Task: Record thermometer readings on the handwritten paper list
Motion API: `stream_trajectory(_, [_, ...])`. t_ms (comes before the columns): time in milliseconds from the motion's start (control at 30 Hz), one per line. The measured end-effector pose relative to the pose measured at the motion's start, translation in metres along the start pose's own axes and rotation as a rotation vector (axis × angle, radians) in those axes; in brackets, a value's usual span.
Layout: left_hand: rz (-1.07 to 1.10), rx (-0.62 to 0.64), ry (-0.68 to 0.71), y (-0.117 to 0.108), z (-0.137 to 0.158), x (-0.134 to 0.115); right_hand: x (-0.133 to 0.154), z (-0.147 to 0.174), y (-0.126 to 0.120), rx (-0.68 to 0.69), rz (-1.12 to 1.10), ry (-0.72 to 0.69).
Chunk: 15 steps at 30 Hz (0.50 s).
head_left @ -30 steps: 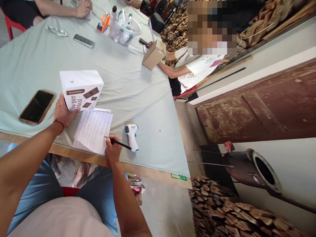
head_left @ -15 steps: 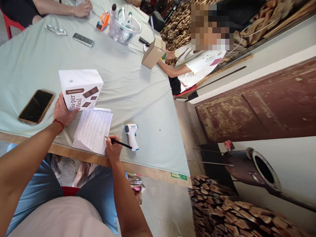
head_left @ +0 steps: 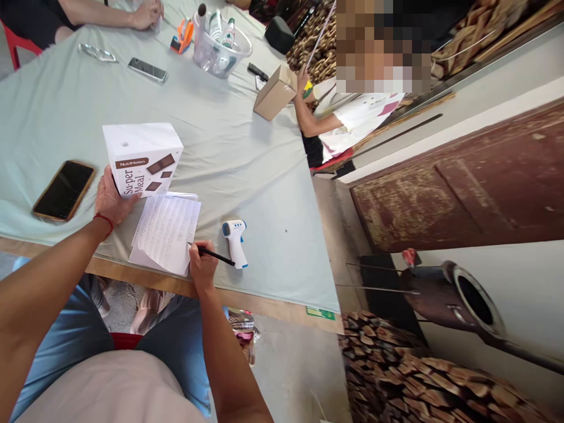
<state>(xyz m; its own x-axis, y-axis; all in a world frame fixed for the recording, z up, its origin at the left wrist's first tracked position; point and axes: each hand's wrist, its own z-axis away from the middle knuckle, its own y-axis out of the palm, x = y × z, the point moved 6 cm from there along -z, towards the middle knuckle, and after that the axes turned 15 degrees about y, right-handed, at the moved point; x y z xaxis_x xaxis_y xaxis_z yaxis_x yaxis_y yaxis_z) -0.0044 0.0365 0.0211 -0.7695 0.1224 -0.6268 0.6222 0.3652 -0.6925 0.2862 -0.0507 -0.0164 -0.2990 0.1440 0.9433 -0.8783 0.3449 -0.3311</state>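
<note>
My left hand [head_left: 113,200] grips the lower left of a white box [head_left: 145,154] printed "NutriMotion Su-per Meal", which stands on the cloth. Between my thumb and fingers, my right hand [head_left: 203,264] holds a black pen [head_left: 217,255], its tip at the right edge of a notebook [head_left: 166,232]. Handwriting covers the open page, and the near corner of the paper curls up. Just right of the pen lies a white and blue infrared thermometer [head_left: 235,242]. A phone in a brown case [head_left: 65,189] rests left of my left hand.
On the pale green tablecloth [head_left: 273,235] stand a plastic basket [head_left: 238,56] of bottles, an orange tape dispenser [head_left: 185,36] and a silver phone [head_left: 148,69]. Across the right corner, a person in white [head_left: 356,111] sits by a cardboard box [head_left: 275,93]. Another person's hand [head_left: 147,14] is at upper left.
The person across the table has raised a hand from beside the cardboard box, pulling up a thin strip. My hands, the pen and the white box stay in place.
</note>
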Motion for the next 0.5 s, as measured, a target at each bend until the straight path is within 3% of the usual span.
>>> stream_trajectory(500, [0.058, -0.006, -0.011, 0.0003, 0.0006, -0.0001, -0.0004, 0.0005, -0.0024, -0.01, -0.027, 0.027])
